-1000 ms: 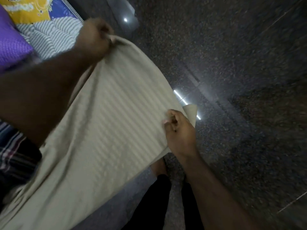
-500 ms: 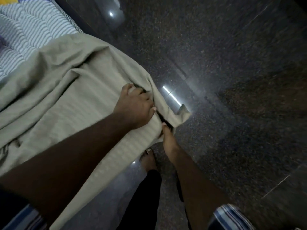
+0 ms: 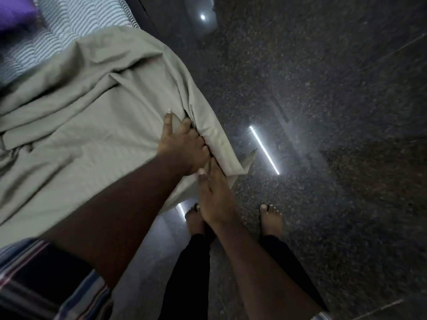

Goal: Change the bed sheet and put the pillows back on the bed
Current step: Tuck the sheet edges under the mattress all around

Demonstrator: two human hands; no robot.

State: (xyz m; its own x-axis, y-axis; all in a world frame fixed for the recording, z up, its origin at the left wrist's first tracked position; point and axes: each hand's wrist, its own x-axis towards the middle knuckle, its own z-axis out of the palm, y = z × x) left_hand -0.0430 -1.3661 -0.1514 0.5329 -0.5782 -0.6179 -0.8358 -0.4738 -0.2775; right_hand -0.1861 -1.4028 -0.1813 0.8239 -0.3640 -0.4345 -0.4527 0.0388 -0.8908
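A beige bed sheet (image 3: 76, 125) with faint woven stripes lies bunched over the bed's corner and hangs off its edge. My left hand (image 3: 182, 144) grips a fold of the sheet near that hanging edge, fingers dug into the cloth. Right beside it my right hand (image 3: 215, 195) holds the sheet's lower edge; its fingertips are hidden under the fabric. A striped mattress (image 3: 69, 24) shows at the upper left, with a blurred purple pillow (image 3: 16, 12) on it.
Dark speckled stone floor (image 3: 323, 112) fills the right side, with bright light reflections. My bare feet (image 3: 270, 218) stand on it close to the bed. The dark bed frame edge (image 3: 143, 15) runs along the top.
My left hand came down from the raised sheet corner to the fold beside my right hand. The sheet dropped onto the bed and bunched. The view shifted slightly along the bed.
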